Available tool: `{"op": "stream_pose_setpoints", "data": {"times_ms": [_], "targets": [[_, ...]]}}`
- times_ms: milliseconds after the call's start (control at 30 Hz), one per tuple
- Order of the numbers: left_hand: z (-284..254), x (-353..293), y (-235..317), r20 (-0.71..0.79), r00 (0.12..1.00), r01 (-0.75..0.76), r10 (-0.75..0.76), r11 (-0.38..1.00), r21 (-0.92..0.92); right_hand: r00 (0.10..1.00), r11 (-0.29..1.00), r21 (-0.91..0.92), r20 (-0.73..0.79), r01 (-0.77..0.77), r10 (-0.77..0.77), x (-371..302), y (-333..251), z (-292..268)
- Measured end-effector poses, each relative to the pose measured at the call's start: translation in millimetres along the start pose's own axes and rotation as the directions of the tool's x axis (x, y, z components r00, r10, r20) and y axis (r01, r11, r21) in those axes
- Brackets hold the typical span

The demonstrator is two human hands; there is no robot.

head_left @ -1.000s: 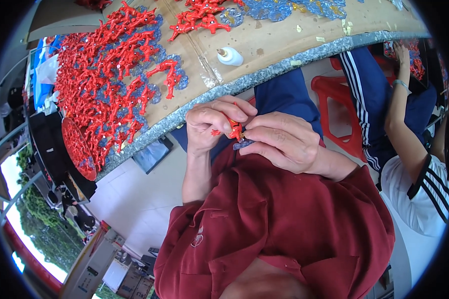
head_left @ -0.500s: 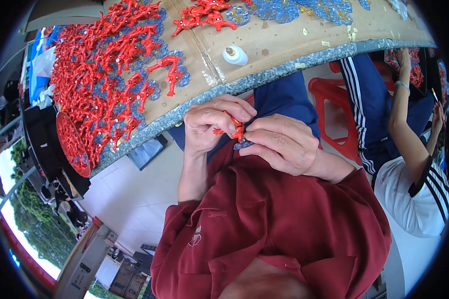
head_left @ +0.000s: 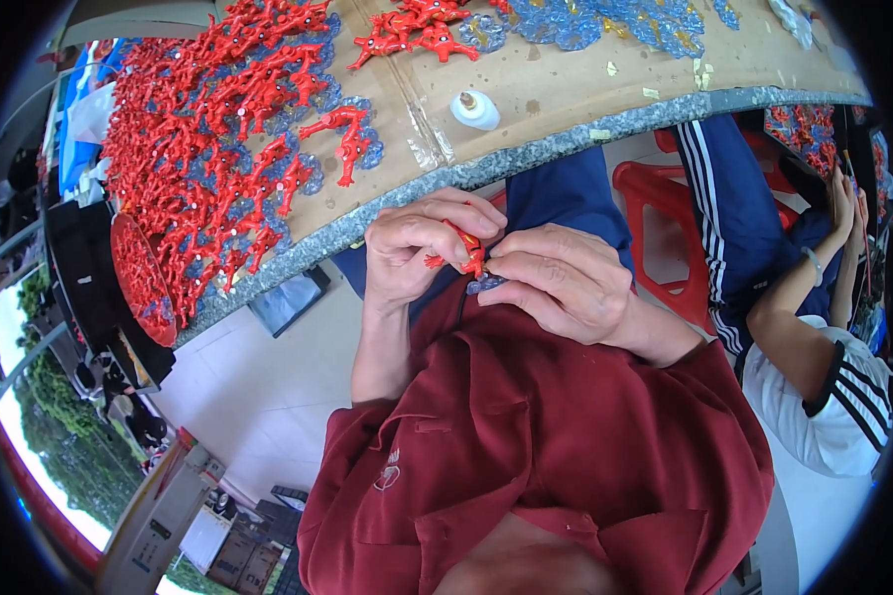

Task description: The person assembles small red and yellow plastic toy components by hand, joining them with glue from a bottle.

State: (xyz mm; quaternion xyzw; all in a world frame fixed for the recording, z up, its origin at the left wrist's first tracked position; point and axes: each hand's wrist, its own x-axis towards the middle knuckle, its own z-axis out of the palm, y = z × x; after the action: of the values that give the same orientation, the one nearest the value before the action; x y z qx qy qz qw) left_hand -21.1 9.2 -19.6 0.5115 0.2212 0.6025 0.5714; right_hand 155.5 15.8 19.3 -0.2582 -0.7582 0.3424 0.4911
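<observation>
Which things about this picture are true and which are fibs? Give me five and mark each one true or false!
1. The left hand holds a small red figure. True.
2. The right hand is resting on the table. False: the right hand is below the table's edge, pinching the blue piece under that figure.
3. Lots of red figures are crowded on the left part of the table. True.
4. The white bottle is on the floor. False: the white bottle is on the table.
5. The stool to the right of the hands is red. True.
</observation>
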Motion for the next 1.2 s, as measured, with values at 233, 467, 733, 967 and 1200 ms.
{"op": "stream_pose_setpoints", "data": {"times_ms": [233, 467, 733, 967, 1200], "targets": [[2, 5, 23, 0.011, 0.993, -0.115, 0.118, 0.938, 0.328, 1.000, 0.998, 0.050, 0.007, 0.028, -0.028, 7, 13, -2], [7, 0, 41, 0.015, 0.968, -0.194, 0.252, 0.706, 0.681, 0.996, 0.993, 0.078, 0.025, -0.088, 0.087, 12, 18, -2], [-6, -22, 76, -0.057, 0.966, 0.030, 0.253, 0.109, 0.994, 0.974, 0.974, -0.076, -0.086, -0.216, 0.209, 21, 31, -13], [-34, -16, 60, -0.112, 0.942, 0.148, 0.316, -0.093, 0.985, 0.964, 0.966, -0.085, -0.133, -0.243, 0.231, 26, 40, -7], [-34, -8, 66, -0.058, 0.913, 0.158, 0.405, -0.217, 0.963, 0.946, 0.934, -0.166, -0.128, -0.316, 0.297, 45, 36, -4]]}}
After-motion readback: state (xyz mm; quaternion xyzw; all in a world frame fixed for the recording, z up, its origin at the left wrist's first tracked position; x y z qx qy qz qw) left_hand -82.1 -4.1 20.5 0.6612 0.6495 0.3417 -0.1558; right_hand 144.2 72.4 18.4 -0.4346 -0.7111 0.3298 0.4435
